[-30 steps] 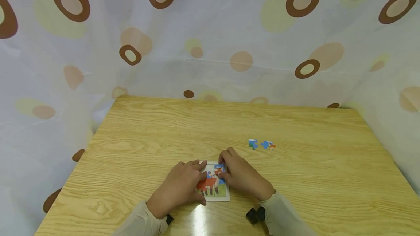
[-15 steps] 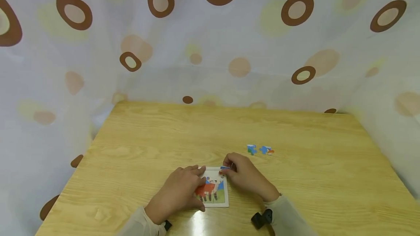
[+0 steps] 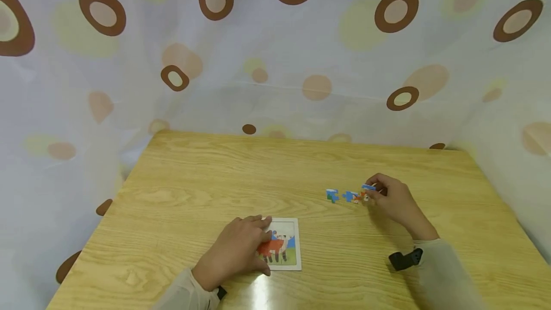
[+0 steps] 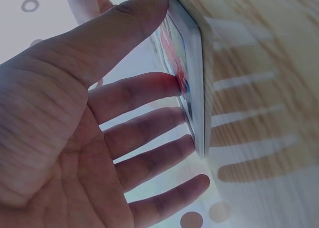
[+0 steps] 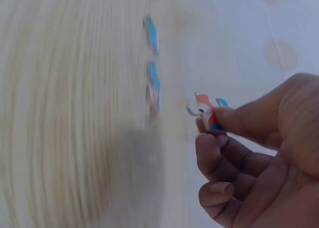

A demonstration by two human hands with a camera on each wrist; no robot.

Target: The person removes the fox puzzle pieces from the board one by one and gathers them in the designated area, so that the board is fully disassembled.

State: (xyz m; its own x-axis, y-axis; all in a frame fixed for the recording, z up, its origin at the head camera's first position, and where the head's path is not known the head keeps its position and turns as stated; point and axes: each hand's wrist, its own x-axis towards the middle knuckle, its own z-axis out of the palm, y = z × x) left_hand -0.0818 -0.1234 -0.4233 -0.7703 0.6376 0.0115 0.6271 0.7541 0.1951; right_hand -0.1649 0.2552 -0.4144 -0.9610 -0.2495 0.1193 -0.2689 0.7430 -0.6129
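Note:
A small puzzle board point(image 3: 289, 258) with a white frame and a red animal picture lies near the front of the table; its upper part shows pale backing. My left hand point(image 3: 236, 252) rests over its left side, thumb and fingers spread; the left wrist view shows the fingertips at the board point(image 4: 197, 88). Farther right, my right hand point(image 3: 398, 204) pinches a blue, orange and white puzzle piece point(image 3: 366, 194) between thumb and fingers, clear in the right wrist view as a piece point(image 5: 205, 111) with an eye printed on it.
Two loose puzzle pieces lie on the wooden table point(image 3: 206, 171) just left of my right hand: a blue and green piece point(image 3: 332, 195) and a blue and orange piece point(image 3: 350, 197). A patterned cloth point(image 3: 284, 51) hangs behind the table.
My right hand has lifted a piece off the board's upper right and carried it right, beside the two loose pieces. The left hand has stayed on the board.

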